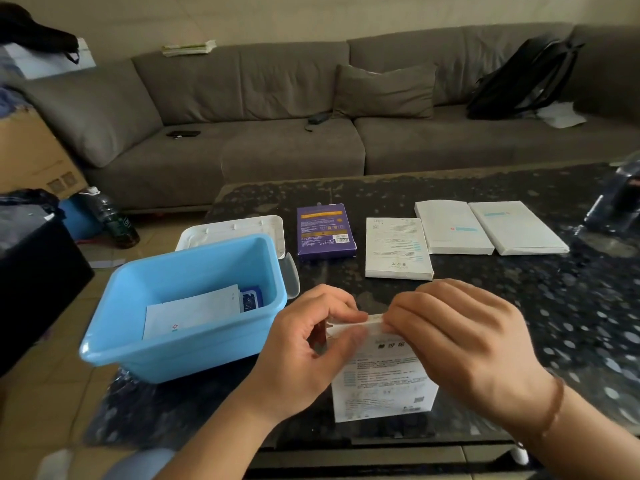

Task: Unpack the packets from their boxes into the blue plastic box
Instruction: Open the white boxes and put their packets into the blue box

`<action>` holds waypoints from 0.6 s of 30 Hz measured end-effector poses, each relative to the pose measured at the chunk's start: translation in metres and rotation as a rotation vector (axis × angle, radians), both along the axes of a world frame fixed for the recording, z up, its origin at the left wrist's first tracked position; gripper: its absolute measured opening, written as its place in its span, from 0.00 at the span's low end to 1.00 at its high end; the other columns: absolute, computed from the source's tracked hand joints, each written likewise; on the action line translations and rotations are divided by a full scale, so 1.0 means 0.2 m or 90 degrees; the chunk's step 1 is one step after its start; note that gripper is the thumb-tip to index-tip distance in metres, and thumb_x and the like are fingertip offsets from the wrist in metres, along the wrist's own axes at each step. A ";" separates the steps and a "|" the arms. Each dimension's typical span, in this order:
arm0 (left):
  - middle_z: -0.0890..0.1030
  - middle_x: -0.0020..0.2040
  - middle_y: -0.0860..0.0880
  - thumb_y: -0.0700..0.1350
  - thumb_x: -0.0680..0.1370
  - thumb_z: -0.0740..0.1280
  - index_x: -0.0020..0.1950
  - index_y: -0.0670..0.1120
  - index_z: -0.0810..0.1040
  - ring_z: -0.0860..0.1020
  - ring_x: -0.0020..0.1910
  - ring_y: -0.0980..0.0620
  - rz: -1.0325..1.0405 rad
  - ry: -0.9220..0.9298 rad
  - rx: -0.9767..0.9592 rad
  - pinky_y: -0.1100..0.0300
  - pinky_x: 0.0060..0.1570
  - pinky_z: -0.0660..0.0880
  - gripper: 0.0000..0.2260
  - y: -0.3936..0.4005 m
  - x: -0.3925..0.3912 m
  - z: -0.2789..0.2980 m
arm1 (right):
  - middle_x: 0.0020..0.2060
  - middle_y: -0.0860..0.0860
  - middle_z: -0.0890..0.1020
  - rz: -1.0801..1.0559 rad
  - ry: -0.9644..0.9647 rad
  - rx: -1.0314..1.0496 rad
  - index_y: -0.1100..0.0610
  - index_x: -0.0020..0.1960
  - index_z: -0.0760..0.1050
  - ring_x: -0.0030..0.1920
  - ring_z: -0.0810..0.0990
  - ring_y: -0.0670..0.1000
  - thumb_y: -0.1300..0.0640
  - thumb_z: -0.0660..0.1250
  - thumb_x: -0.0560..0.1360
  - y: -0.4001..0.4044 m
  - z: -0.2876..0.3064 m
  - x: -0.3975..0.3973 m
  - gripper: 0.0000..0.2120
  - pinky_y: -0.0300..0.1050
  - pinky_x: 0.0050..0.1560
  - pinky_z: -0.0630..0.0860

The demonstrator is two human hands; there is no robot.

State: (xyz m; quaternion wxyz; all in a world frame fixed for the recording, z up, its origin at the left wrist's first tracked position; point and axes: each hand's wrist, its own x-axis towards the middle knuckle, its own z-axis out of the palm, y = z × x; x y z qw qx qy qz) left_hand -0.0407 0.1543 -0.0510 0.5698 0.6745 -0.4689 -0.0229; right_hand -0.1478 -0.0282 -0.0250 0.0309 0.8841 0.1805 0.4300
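Both of my hands work at the near edge of the dark speckled tabletop (519, 306): the left hand (304, 344) and right hand (457, 337) have their fingers curled onto the top flap of a white box (384, 386), pinching it from either side. Just left sits the blue plastic box (194, 348), holding 1 white packet (190, 315) and a blue one (251, 297), with a white lid (232, 228) behind it. Farther back lie a purple box (325, 232) and 3 white boxes (450, 233). Beyond the tabletop runs a grey sofa (277, 98) carrying a cushion (384, 90) and a black backpack (523, 81). Tiled floor shows at left.
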 end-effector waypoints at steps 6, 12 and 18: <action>0.78 0.52 0.55 0.51 0.77 0.71 0.51 0.49 0.78 0.79 0.49 0.49 -0.017 -0.041 0.001 0.57 0.39 0.79 0.08 0.01 0.00 -0.02 | 0.40 0.52 0.81 -0.015 0.035 0.009 0.59 0.45 0.80 0.34 0.78 0.55 0.65 0.67 0.75 0.03 -0.01 0.02 0.04 0.51 0.33 0.76; 0.79 0.52 0.55 0.47 0.75 0.73 0.51 0.50 0.78 0.79 0.51 0.53 0.005 -0.038 0.009 0.69 0.43 0.75 0.08 0.00 -0.01 -0.02 | 0.41 0.44 0.80 0.015 0.130 0.201 0.54 0.43 0.78 0.36 0.79 0.48 0.55 0.64 0.77 0.00 0.02 0.02 0.06 0.44 0.31 0.75; 0.79 0.50 0.56 0.47 0.77 0.71 0.54 0.45 0.79 0.79 0.50 0.52 0.018 -0.080 0.037 0.65 0.45 0.75 0.09 -0.01 -0.02 0.00 | 0.42 0.42 0.83 0.011 0.166 0.175 0.51 0.43 0.83 0.40 0.82 0.46 0.52 0.72 0.72 -0.01 0.07 -0.01 0.03 0.43 0.33 0.78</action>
